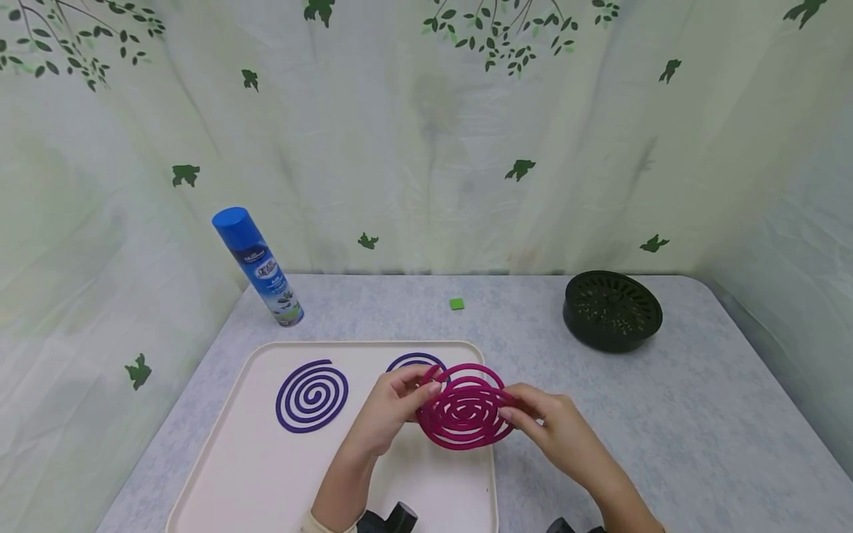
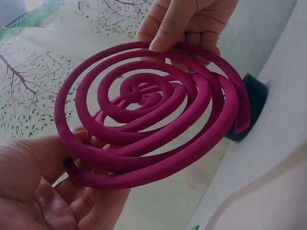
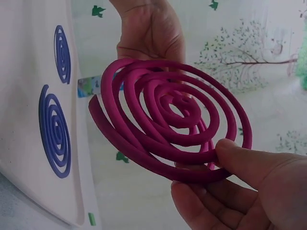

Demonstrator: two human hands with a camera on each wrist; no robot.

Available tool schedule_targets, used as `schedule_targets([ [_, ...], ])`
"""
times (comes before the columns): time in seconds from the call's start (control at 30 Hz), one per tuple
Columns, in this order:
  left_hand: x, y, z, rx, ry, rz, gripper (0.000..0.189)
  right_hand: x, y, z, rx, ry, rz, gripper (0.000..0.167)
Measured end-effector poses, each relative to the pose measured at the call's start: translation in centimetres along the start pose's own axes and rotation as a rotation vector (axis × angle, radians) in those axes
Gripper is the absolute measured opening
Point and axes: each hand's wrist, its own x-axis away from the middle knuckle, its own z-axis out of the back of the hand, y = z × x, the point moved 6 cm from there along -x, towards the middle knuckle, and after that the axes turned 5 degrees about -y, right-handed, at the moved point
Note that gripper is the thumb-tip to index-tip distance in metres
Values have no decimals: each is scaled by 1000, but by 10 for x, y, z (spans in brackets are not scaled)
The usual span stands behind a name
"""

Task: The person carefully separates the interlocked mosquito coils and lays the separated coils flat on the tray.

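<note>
Above the right part of the tray [image 1: 233, 474], both hands hold up magenta mosquito coils [image 1: 460, 445], their spiral rings overlapping, seemingly a pair nested together. On one edge, my left hand [image 1: 386, 414] pinches the rings between thumb and fingers. My right hand [image 1: 549, 426] grips the opposite edge, thumb on the near face in the right wrist view. The rings are tilted, with gaps showing between some of them. On the tray lies one dark blue coil [image 1: 313, 397] in full sight; a second blue coil [image 1: 415, 357] is partly hidden behind the left hand and the magenta rings.
A blue spray can [image 1: 263, 270] stands at the table's back left. Toward the back right sits a round black holder [image 1: 613, 314] with a slotted top. A small green square [image 1: 456, 303] lies behind the tray. Patterned curtain [image 1: 433, 148] hangs behind the table.
</note>
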Motion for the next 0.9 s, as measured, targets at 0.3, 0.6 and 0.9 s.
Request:
schedule_targets([
  [0.3,1,4,2,14,36,-28,27,0,3,-2,-144,6,-45,14],
  [0.6,1,-1,0,72,-127,-7,31,1,-2,1,-93,45,50,13],
  [0.9,3,-3,-2,-23,-212,35,30,3,-8,-2,-32,-18,104,14],
])
